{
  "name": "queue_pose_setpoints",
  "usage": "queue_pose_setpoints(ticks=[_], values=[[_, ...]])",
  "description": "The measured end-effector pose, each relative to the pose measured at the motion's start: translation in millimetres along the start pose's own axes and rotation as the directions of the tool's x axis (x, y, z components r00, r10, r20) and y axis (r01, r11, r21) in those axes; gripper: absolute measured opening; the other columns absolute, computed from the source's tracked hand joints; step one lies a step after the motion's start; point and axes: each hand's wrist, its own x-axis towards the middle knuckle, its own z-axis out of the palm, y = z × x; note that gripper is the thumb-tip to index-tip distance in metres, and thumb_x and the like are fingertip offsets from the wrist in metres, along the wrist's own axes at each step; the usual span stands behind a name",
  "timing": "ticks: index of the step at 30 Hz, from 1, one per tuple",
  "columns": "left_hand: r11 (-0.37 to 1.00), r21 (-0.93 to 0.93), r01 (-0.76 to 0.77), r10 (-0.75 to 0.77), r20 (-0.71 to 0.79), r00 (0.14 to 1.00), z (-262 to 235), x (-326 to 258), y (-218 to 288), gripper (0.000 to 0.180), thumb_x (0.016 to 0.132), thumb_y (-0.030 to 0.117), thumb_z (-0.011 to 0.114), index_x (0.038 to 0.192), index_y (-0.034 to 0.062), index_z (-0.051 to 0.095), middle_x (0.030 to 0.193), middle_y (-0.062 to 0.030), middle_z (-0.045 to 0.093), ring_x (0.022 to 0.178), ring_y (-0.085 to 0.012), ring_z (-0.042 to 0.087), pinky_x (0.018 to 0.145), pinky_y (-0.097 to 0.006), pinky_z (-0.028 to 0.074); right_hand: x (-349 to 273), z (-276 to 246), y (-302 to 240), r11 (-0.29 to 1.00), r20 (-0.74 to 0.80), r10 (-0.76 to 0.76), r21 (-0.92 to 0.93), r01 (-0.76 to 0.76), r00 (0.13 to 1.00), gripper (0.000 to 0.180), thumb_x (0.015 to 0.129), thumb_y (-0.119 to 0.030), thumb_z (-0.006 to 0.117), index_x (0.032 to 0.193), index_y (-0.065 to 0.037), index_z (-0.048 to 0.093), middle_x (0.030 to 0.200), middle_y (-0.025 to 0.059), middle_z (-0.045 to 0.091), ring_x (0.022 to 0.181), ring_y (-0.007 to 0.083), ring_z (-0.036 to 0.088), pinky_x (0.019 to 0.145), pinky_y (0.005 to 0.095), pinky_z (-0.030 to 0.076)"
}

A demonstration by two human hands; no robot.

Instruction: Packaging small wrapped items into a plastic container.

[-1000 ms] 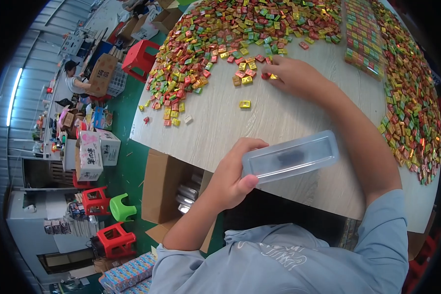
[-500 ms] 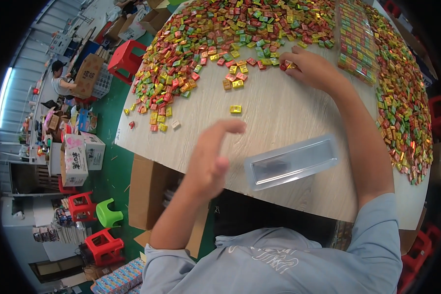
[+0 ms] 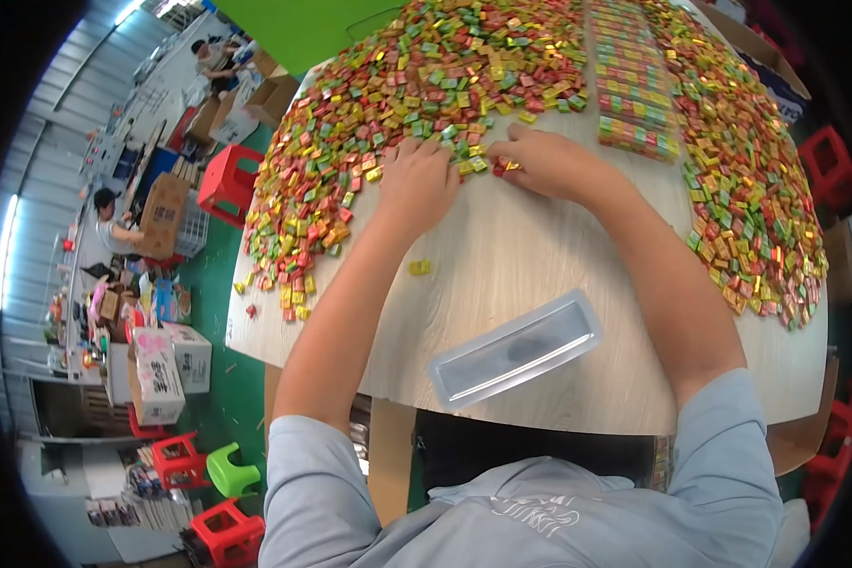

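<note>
Though apart, both hands (image 3: 418,185) (image 3: 547,164) outstretched.

A broad desk (image 3: 511,256) with a pale, greyish wood-grain top carries everything here. Across its far left spreads a large heap (image 3: 407,85) of small wrapped pieces in red, green, yellow and orange, thinning toward the left edge, where a lone red piece (image 3: 251,310) lies. A second heap (image 3: 753,208) of the same kind runs down the right side. Between the two lies a long block (image 3: 634,80) of similar pieces set in neat rows. One yellow piece (image 3: 419,268) sits apart on the bare middle. Near the front edge, a clear rectangular tray (image 3: 516,348) lies at a slant.
</note>
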Motion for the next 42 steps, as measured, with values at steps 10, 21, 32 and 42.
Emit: queue_pose_setpoints(ticks=[10, 21, 32, 42], values=[[0.927, -0.361, -0.104, 0.148, 0.097, 0.984, -7, -9, 34, 0.023, 0.097, 0.017, 0.061, 0.111, 0.0049, 0.075, 0.121, -0.0124, 0.070, 0.121, -0.0341, 0.059, 0.108, -0.048, 0.044, -25, -10, -3, 0.990, 0.085, 0.105, -0.100, -0.096, 0.991, 0.025, 0.095, -0.021, 0.070, 0.120, -0.017, 0.067, 0.113, 0.0140, 0.063, 0.103, 0.0378, 0.067, 0.084, 0.0506, 0.054], [0.761, -0.567, -0.315, 0.433, 0.082, 0.898, -18, -21, 57, 0.025, 0.095, 0.016, 0.068, 0.117, 0.0054, 0.074, 0.121, -0.0112, 0.070, 0.121, -0.0330, 0.058, 0.109, -0.048, 0.044, -106, 5, -18, 0.995, -0.154, -0.100, 0.004, 0.101, 0.983, 0.023, 0.092, -0.014, 0.073, 0.114, -0.008, 0.066, 0.107, 0.0120, 0.066, 0.102, 0.0354, 0.065, 0.088, 0.0461, 0.052], [0.779, -0.534, -0.329, 0.421, 0.057, 0.905, -18, -34, 49, 0.036, 0.094, 0.023, 0.071, 0.123, 0.0017, 0.068, 0.126, -0.0118, 0.067, 0.122, -0.0322, 0.058, 0.107, -0.046, 0.045, -107, 5, -17, 0.990, -0.118, -0.086, 0.103, 0.099, 0.989, 0.038, 0.087, -0.016, 0.076, 0.122, -0.005, 0.064, 0.112, 0.0133, 0.063, 0.108, 0.0351, 0.061, 0.095, 0.0443, 0.050], [0.867, -0.402, -0.294, 0.348, 0.068, 0.935, -19, -32, 60, 0.045, 0.088, 0.026, 0.077, 0.127, 0.0053, 0.066, 0.119, -0.0075, 0.066, 0.112, -0.0294, 0.060, 0.099, -0.046, 0.047, -104, 11, -8, 0.961, -0.114, -0.063, 0.260, 0.091, 0.992, 0.051, 0.085, -0.009, 0.073, 0.134, -0.005, 0.061, 0.111, 0.0126, 0.061, 0.105, 0.0309, 0.060, 0.094, 0.0401, 0.051]])
